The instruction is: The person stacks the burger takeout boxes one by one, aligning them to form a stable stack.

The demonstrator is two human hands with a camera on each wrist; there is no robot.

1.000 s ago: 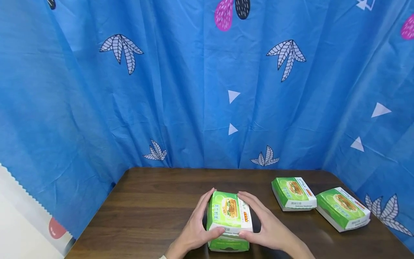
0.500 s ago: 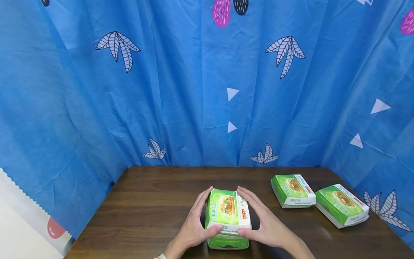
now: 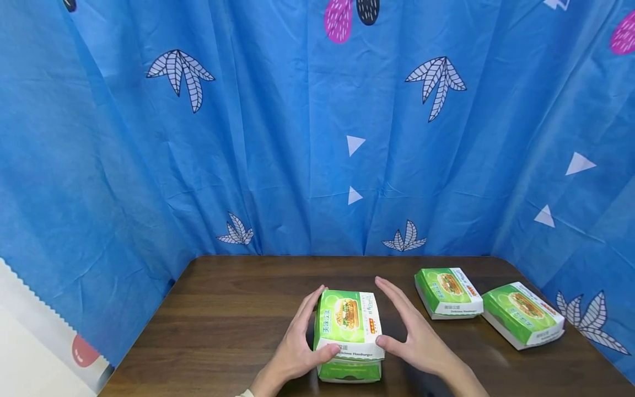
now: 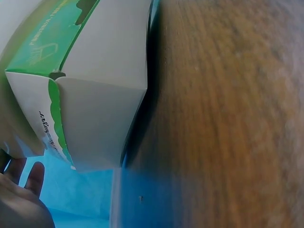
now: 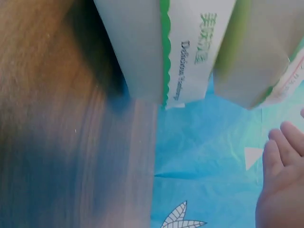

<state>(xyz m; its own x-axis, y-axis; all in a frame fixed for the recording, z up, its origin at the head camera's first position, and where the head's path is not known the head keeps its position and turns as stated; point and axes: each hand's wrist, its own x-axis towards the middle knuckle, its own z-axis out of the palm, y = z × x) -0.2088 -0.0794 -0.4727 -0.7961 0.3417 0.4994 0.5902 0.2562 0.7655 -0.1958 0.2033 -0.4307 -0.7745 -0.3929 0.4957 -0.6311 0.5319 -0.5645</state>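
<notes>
Two green and white paper hamburger boxes are stacked near the table's front edge. My left hand (image 3: 297,347) holds the upper hamburger box (image 3: 347,322) along its left side, thumb at the front and fingers towards the back corner. Beneath it the lower hamburger box (image 3: 349,372) shows its green front; its printed side (image 5: 190,52) appears in the right wrist view. My right hand (image 3: 421,344) is spread at the stack's right, its fingers apart from the upper box and its thumb tip close to the front right corner.
Two more hamburger boxes lie at the back right of the brown wooden table (image 3: 223,320): a farther box (image 3: 448,292) and a nearer box (image 3: 523,314), side by side. A blue patterned curtain (image 3: 278,138) hangs behind the table.
My right hand has let go of the upper box's right side and shifted right, its fingers spreading. My left hand stays on the box, and the stack keeps its place.
</notes>
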